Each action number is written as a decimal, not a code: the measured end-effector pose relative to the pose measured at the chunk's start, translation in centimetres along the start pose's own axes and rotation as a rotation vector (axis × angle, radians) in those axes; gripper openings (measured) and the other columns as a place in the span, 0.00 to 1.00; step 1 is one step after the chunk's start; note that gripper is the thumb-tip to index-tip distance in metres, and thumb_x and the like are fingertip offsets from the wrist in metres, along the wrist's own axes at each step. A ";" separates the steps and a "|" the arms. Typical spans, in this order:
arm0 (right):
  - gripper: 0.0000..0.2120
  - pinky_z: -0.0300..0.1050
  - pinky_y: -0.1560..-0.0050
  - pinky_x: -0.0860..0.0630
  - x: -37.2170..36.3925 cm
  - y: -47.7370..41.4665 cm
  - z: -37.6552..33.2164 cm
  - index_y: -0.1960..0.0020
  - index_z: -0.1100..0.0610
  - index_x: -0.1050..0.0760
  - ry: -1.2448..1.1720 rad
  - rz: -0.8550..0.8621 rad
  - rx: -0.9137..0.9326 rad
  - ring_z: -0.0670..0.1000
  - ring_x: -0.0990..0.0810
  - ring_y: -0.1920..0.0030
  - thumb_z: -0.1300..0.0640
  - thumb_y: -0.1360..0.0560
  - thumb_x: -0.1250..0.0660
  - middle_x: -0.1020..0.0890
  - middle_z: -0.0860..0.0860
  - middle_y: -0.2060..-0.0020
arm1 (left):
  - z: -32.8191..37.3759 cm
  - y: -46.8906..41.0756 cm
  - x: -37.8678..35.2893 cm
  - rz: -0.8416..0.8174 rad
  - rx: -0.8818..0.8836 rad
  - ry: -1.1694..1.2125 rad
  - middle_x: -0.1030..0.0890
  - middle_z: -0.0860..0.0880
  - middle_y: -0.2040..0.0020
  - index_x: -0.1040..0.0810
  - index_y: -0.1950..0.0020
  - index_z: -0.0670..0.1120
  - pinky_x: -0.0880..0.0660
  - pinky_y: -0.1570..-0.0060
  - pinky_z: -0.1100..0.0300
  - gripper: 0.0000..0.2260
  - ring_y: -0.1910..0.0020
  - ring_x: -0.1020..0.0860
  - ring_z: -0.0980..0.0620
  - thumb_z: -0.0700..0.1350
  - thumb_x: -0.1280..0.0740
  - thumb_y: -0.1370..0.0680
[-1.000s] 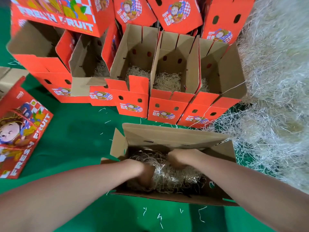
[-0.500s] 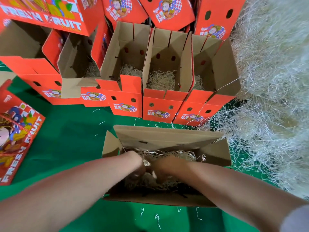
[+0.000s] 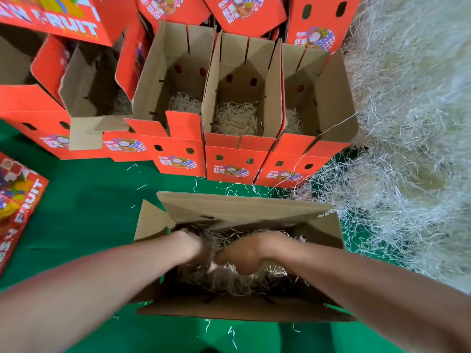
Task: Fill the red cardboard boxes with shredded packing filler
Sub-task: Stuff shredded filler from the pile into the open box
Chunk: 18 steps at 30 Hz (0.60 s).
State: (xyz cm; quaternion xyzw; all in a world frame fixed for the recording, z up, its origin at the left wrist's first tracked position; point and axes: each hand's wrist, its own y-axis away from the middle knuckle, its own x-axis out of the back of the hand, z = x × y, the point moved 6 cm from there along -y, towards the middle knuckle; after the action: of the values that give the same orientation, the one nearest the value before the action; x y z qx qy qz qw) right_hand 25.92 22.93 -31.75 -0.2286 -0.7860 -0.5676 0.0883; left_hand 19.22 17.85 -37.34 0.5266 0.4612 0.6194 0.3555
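Observation:
An open cardboard box (image 3: 237,212) stands right in front of me on the green floor, with shredded filler (image 3: 229,281) in its bottom. Both my hands are inside it, close together at the middle. My left hand (image 3: 197,247) is dug into the strands and its fingers are hidden. My right hand (image 3: 251,253) curls down around a clump of the filler. Behind it stands a row of open red boxes; the middle box (image 3: 234,159) and the ones beside it (image 3: 178,149) (image 3: 300,159) hold some filler.
A big heap of loose filler (image 3: 407,123) fills the right side and reaches the box's right flap. More red boxes (image 3: 51,103) stack up at the back left. A flat printed red box (image 3: 17,207) lies at the left. Stray strands dot the green floor (image 3: 89,200).
My hands have moved from apart to close together at the box's middle, working in the filler. My view has shifted a little closer and lower.

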 end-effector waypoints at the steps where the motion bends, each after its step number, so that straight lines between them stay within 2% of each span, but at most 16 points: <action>1: 0.25 0.44 0.45 0.28 0.9 0.6 0.5 0.29 0.58 0.36 0.017 0.050 -0.033 0.55 0.28 0.37 0.69 0.25 0.41 0.30 0.54 0.32 | 0.2 0.2 0.9 0.055 0.001 0.007 0.26 0.50 0.58 0.22 0.46 0.46 0.31 0.56 0.61 0.08 0.55 0.29 0.51 0.43 0.39 0.21; 3: 0.17 0.44 0.50 0.26 1.6 2.1 2.0 0.35 0.63 0.30 0.178 0.066 -0.158 0.55 0.23 0.48 0.67 0.23 0.42 0.24 0.54 0.44 | 1.9 0.9 3.0 0.225 -0.080 -0.057 0.22 0.43 0.50 0.24 0.42 0.39 0.29 0.56 0.60 0.10 0.54 0.25 0.48 0.37 0.41 0.21; 4: 0.15 0.45 0.51 0.26 1.1 2.4 2.8 0.37 0.65 0.29 0.274 -0.011 -0.215 0.55 0.23 0.49 0.65 0.22 0.42 0.25 0.53 0.49 | 2.7 1.3 3.8 0.285 -0.120 -0.146 0.21 0.42 0.45 0.26 0.39 0.38 0.26 0.55 0.58 0.12 0.51 0.23 0.46 0.36 0.40 0.21; 5: 0.14 0.46 0.49 0.27 0.2 2.6 3.4 0.38 0.64 0.28 0.359 -0.099 -0.260 0.56 0.24 0.47 0.64 0.22 0.41 0.26 0.54 0.51 | 3.8 1.2 4.2 0.335 -0.194 -0.215 0.23 0.41 0.42 0.28 0.35 0.39 0.25 0.53 0.57 0.16 0.47 0.22 0.44 0.36 0.39 0.22; 7: 0.15 0.45 0.49 0.29 -1.6 2.2 4.2 0.36 0.63 0.30 0.437 -0.212 -0.232 0.56 0.26 0.41 0.62 0.22 0.39 0.26 0.55 0.45 | 6.2 0.7 4.2 0.302 -0.337 -0.243 0.27 0.40 0.36 0.35 0.29 0.40 0.25 0.56 0.60 0.24 0.43 0.24 0.42 0.34 0.37 0.24; 9: 0.18 0.46 0.53 0.32 -2.6 1.1 5.3 0.33 0.60 0.31 0.359 -0.235 -0.252 0.56 0.27 0.41 0.59 0.22 0.39 0.27 0.55 0.38 | 7.0 -0.3 2.5 0.134 -0.336 -0.275 0.26 0.39 0.36 0.29 0.33 0.37 0.28 0.60 0.61 0.19 0.43 0.24 0.43 0.34 0.36 0.24; 10: 0.19 0.46 0.54 0.32 -3.1 0.4 5.5 0.32 0.58 0.32 0.330 -0.241 -0.248 0.56 0.27 0.42 0.58 0.23 0.39 0.27 0.55 0.37 | 6.2 -1.2 1.4 0.078 -0.277 -0.302 0.25 0.41 0.37 0.26 0.36 0.39 0.28 0.61 0.61 0.16 0.46 0.23 0.46 0.38 0.35 0.24; 11: 0.21 0.46 0.54 0.31 -3.5 -0.1 5.5 0.31 0.57 0.33 0.315 -0.242 -0.235 0.56 0.27 0.43 0.57 0.24 0.38 0.27 0.55 0.36 | 5.4 -1.8 0.9 0.105 -0.264 -0.371 0.24 0.43 0.37 0.25 0.37 0.41 0.28 0.61 0.62 0.16 0.49 0.23 0.49 0.42 0.35 0.24; 12: 0.23 0.46 0.53 0.30 -4.1 -0.5 5.6 0.30 0.56 0.35 0.302 -0.256 -0.223 0.56 0.27 0.43 0.57 0.24 0.37 0.28 0.55 0.36 | 4.6 -2.3 0.6 0.135 -0.241 -0.361 0.24 0.45 0.37 0.25 0.35 0.43 0.28 0.58 0.62 0.16 0.48 0.23 0.51 0.44 0.36 0.23; 14: 0.27 0.49 0.47 0.28 -5.7 -0.9 5.9 0.28 0.54 0.38 0.322 -0.341 -0.211 0.57 0.29 0.38 0.58 0.25 0.36 0.30 0.55 0.33 | 3.6 -3.2 -0.2 0.081 -0.288 -0.480 0.25 0.44 0.36 0.28 0.33 0.43 0.28 0.47 0.58 0.17 0.40 0.25 0.47 0.43 0.38 0.21; 16: 0.29 0.52 0.43 0.28 -6.6 -0.9 6.4 0.26 0.51 0.42 0.378 -0.373 -0.205 0.58 0.31 0.35 0.60 0.24 0.37 0.34 0.54 0.30 | 3.9 -3.0 0.0 -0.034 -0.268 -0.465 0.22 0.41 0.43 0.27 0.35 0.38 0.28 0.42 0.51 0.15 0.43 0.24 0.43 0.41 0.38 0.21; 17: 0.29 0.53 0.42 0.28 -6.5 -0.8 6.5 0.26 0.50 0.43 0.392 -0.357 -0.203 0.58 0.32 0.33 0.60 0.24 0.38 0.36 0.53 0.29 | 4.4 -2.5 0.8 -0.012 -0.260 -0.440 0.21 0.41 0.48 0.25 0.37 0.38 0.26 0.45 0.50 0.14 0.46 0.23 0.42 0.41 0.37 0.22; 18: 0.28 0.53 0.43 0.28 -6.0 -0.7 6.3 0.26 0.50 0.43 0.402 -0.318 -0.199 0.58 0.33 0.33 0.61 0.23 0.39 0.36 0.52 0.29 | 5.1 -2.3 1.9 0.078 -0.262 -0.438 0.20 0.42 0.49 0.24 0.39 0.39 0.24 0.49 0.50 0.14 0.47 0.22 0.42 0.40 0.35 0.23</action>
State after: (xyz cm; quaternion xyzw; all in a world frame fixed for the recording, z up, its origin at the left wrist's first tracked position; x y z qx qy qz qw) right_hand 31.70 27.10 -36.90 0.0072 -0.7190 -0.6828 0.1294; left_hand 23.73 21.39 -38.83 0.6150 0.2685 0.5584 0.4878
